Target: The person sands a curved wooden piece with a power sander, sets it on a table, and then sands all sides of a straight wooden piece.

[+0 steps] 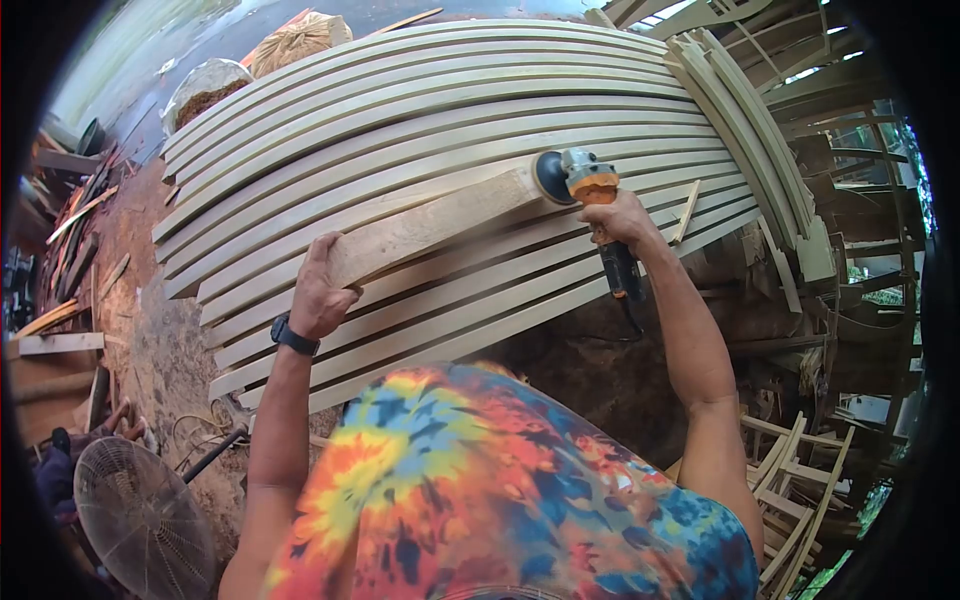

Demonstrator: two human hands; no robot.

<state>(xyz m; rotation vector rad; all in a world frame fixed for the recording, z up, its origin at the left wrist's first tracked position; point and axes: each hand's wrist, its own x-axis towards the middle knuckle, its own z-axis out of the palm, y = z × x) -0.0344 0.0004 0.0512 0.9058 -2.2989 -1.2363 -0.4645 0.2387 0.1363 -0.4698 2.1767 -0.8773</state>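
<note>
My left hand (324, 290) grips the near end of a short, wide wooden board (430, 225), fingers over its edge; a dark watch is on that wrist. The board lies slanted across a row of long pale wooden slats (500, 255). In my right hand (618, 218) is an orange and black angle grinder (594, 190), held by its body with the handle end and cord pointing down toward me. Its round dark disc (551, 178) is at the board's far right end and seems to touch it. Part of the disc's face is hidden.
Several thicker planks (740, 140) lie crosswise over the slats' right ends. A thin offcut (687, 211) rests on the slats. A round fan (145, 515) stands at lower left, near a person's hand. Tied sacks (300, 42) sit at the back; scrap wood (790, 500) is piled lower right.
</note>
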